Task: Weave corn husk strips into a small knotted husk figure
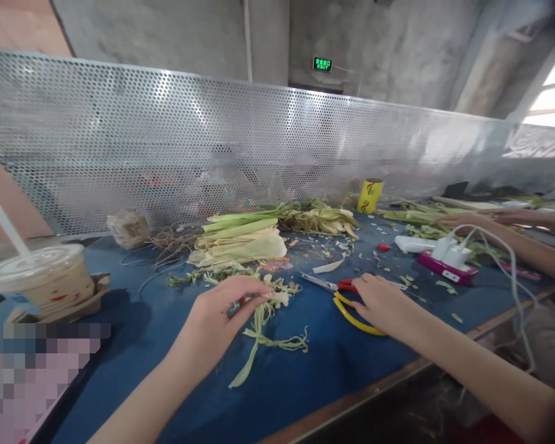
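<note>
My left hand [231, 308] is closed in a pinch on a small pale husk piece [280, 298], held just above the blue table. Below it lie thin green strips [271, 339], knotted together; whether they join the held piece I cannot tell. To the right, the fingers of my right hand [379, 305] curl over the handles of scissors [358, 317] with red and yellow grips. The scissors lie on the table, blades pointing left toward the husk scraps. Beyond my left hand is a stack of pale green husk leaves [245, 240], with a withered bunch [324, 219] beside it.
On the left stand a lidded drink cup [46, 277] and a ball of twine [128, 228]. A yellow roll [370, 196] stands near the perforated metal screen [259, 142]. At right are a purple power strip [446, 266] with white cables and another person's arms [522, 243].
</note>
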The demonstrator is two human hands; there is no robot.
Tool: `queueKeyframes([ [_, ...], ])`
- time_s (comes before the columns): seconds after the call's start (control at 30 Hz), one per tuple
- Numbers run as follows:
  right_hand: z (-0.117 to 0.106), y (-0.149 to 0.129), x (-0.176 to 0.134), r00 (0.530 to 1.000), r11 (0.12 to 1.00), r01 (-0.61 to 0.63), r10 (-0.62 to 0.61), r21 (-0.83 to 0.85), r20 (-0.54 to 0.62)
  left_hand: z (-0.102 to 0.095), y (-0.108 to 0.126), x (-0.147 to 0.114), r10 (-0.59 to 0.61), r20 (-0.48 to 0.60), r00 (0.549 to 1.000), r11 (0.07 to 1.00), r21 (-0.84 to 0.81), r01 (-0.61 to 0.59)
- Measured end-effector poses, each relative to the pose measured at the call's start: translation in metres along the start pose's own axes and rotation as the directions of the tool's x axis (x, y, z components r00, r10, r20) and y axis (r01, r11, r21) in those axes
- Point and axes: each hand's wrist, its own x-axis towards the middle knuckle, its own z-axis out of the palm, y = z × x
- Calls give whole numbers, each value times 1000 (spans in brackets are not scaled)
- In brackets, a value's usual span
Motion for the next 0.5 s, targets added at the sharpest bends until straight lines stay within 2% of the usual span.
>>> queueKeyframes([
  [0.13,6,5,-3,998,998,13,-10,-58,64,-2,2,3,-87,-10,996,995,-58,86],
  [0.3,1,6,-2,992,995,67,-58,-74,110,-5,-1,4,-94,-58,994,994,-60,91],
  [0.4,3,5,-1,992,996,58,-49,-72,120,-6,-3,5,-94,-58,994,994,-53,91],
  [0.5,5,5,2,988,997,35,-24,-69,154,-6,-4,6,-146,-48,988,989,-37,144],
])
